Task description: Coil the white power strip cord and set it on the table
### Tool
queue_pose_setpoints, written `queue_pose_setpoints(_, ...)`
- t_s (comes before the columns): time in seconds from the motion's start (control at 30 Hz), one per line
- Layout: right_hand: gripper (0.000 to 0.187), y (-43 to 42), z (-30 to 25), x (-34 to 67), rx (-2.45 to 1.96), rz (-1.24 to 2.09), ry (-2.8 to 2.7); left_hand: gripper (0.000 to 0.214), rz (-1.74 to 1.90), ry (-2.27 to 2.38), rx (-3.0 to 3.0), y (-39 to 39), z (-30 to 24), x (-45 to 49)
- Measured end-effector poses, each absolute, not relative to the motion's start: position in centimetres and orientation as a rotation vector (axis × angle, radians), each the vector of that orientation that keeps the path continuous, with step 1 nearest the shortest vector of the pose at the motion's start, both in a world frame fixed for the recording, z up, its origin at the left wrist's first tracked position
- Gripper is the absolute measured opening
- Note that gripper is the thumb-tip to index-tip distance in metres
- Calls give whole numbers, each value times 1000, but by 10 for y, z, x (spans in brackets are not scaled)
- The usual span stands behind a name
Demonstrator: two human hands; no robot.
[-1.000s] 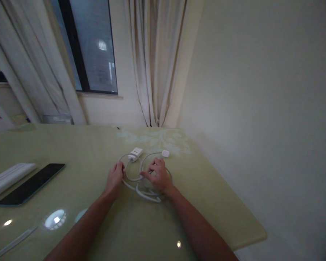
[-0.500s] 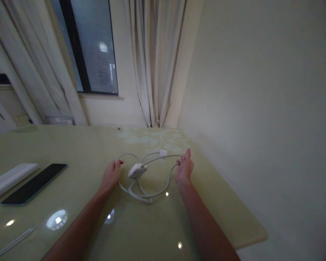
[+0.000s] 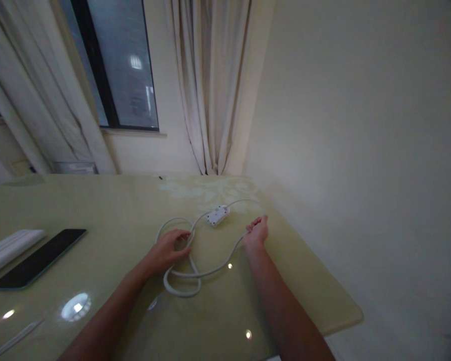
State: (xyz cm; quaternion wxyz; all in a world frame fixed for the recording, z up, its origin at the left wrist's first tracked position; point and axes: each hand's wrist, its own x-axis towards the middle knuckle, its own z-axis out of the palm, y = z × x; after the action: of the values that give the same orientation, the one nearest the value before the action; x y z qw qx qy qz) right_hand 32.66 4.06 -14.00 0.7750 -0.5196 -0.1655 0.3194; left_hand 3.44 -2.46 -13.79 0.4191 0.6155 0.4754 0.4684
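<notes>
A white cable (image 3: 218, 268) lies in loose loops on the pale green table. It runs to a small white block with dark spots on its face (image 3: 218, 215), perhaps a socket block, beyond my hands. My right hand (image 3: 257, 230) is closed on one stretch of the cable near the table's right edge. My left hand (image 3: 173, 246) is at the left of the loops, thumb and fingers apart around a strand, the fingertips at or touching it. A thinner-looking stretch of cable arcs from the block toward my right hand; its far end is hidden.
On the left lie a black flat slab (image 3: 39, 258) and a long white bar (image 3: 13, 248). Another white cord (image 3: 15, 341) is at the lower left. The glossy table (image 3: 304, 296) ends at the right beside a wall (image 3: 361, 150). Curtains (image 3: 214, 90) hang behind.
The white block has moved away and to the right, turned over to its spotted face. My left hand has shifted right and loosened into the loops. My right hand keeps its hold, slightly lower.
</notes>
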Motion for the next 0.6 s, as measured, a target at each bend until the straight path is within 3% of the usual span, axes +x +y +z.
queue_pose_setpoints(0.3,29,47,-146,343,-1210,550,-339,27,1175,1365,1587,-20,-138,24)
queue_pose_setpoints(0.53,14,46,-147,345,-1410,384,-584,32,1328,1413,1747,-22,-129,14)
queue_pose_setpoints(0.6,21,42,-140,344,-1443,279,-676,40,1355,1358,1794,-22,-130,15)
